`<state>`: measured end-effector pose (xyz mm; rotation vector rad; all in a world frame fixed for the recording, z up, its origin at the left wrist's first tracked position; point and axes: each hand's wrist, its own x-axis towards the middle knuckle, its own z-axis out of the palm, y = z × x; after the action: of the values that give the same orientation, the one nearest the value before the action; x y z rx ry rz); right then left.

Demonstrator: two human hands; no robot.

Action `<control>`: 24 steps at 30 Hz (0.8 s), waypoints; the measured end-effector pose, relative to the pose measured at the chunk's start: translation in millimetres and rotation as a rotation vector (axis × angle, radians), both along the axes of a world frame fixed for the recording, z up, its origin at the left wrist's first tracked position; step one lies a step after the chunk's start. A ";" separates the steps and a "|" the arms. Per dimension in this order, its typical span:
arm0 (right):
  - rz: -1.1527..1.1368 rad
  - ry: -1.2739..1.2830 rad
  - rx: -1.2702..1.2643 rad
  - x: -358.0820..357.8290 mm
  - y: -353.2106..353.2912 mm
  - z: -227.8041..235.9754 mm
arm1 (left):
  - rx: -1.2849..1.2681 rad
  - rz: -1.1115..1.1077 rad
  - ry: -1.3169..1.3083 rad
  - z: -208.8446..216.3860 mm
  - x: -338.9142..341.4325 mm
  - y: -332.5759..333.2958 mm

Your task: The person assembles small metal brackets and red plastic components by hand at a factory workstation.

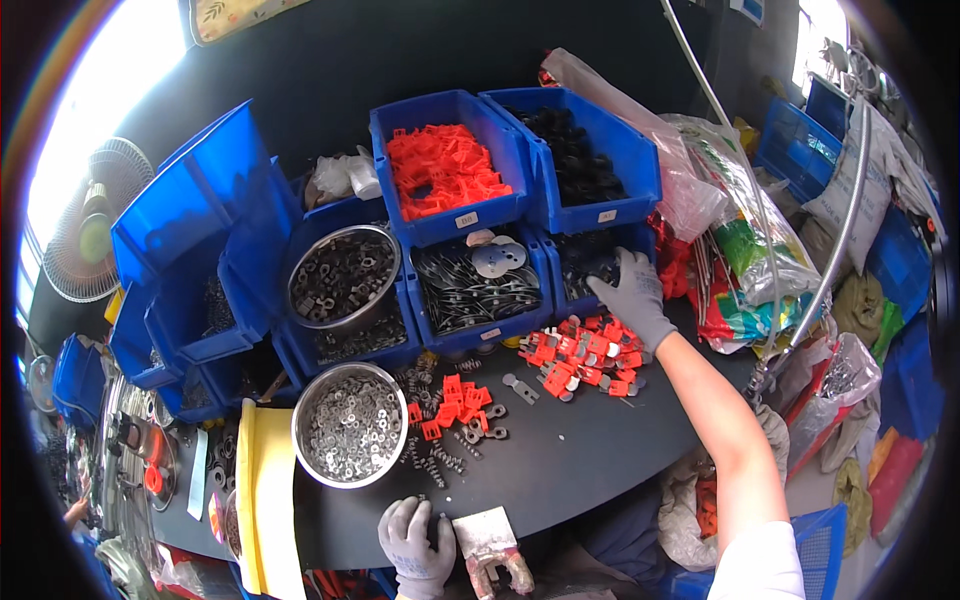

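Note:
My right hand point(637, 298), in a grey glove, reaches into a small blue bin point(572, 305) of dark parts, its fingers apart at the bin's front. Nothing shows in its grip. My left hand point(413, 548), gloved alike, lies at the table's near edge with fingers loosely bent and the thumb apart; I see nothing in it. Just right of it stands a worn metal block point(487, 530) with reddish prongs. Below the right hand spreads a pile of red-and-silver assembled pieces point(585, 357). Loose red clips point(460, 402), springs point(444, 459) and a flat metal plate point(521, 388) lie mid-table.
A steel bowl of small metal pieces point(350, 425) stands left of centre, another bowl of dark nuts point(343, 277) behind. Blue bins hold red clips point(445, 170), black parts point(565, 155) and flat metal plates point(475, 285). Yellow sheeting point(268, 500) drapes at left; plastic bags point(740, 230) crowd the right.

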<state>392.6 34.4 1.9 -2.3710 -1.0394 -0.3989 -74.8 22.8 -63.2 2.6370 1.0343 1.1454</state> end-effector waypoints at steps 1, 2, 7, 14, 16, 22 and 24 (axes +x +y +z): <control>0.003 -0.001 0.002 -4.8 11.7 6.3 | 0.003 -0.004 0.013 -0.1 1.2 0.9; -0.073 0.021 -0.153 -19.1 27.6 14.6 | 0.016 0.006 0.045 5.8 3.3 -3.1; -0.044 0.118 -0.310 7.9 55.7 30.2 | -0.023 -0.035 0.080 5.1 4.0 -3.8; 0.185 -0.048 -0.203 48.8 81.3 -0.7 | 0.031 -0.089 0.038 12.4 7.6 0.1; 0.233 -0.128 -0.105 44.7 72.4 -8.7 | 0.048 -0.068 0.050 9.5 7.6 -1.0; -0.016 0.028 -0.161 7.8 66.3 9.6 | 0.028 -0.070 0.054 10.1 6.5 -5.0; 0.046 0.001 -0.096 22.6 65.5 5.0 | 0.016 -0.075 0.034 8.8 8.9 -4.4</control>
<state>415.1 99.9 6.9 -2.4259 -1.1345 -0.3378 -65.9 18.4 -54.3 2.6916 0.9274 1.1014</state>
